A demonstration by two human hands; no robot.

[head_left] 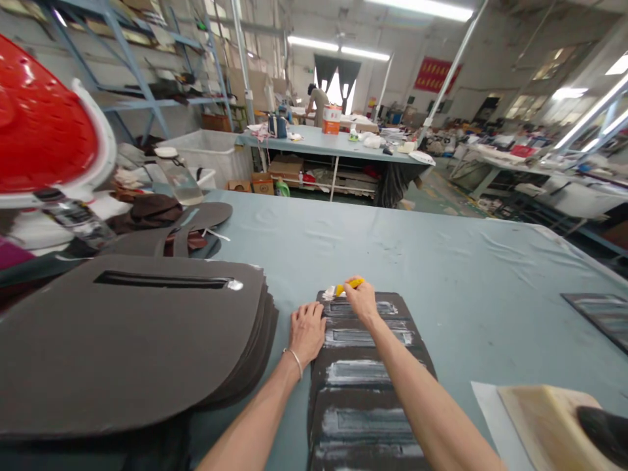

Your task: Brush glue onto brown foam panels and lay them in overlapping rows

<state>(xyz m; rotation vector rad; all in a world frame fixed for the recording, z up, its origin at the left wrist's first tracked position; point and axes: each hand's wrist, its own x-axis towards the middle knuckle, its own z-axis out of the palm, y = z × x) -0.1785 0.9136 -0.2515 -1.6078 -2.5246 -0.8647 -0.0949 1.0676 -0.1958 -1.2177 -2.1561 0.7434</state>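
My right hand [362,302] grips a brush [347,286] with a yellow handle. Its bristles touch white paste at the upper left corner of a row of overlapping dark grey panels [363,398]. Whitish smears surround the long slots in these panels. Fingers extended, my left hand [308,330] rests on the left edge of the panels, and a bracelet [295,358] circles that wrist. To its left lies a thick stack of dark panels [122,347] with rounded corners. The top one has a long black slot [161,280] and a white spot at one end.
A cream block-like container [549,415] with a black part sits at lower right on a white sheet. Another smeared panel [601,319] lies at the right edge. Bottles [181,176] and a red, white-rimmed object [44,124] stand left. A person [318,101] bends over a far table.
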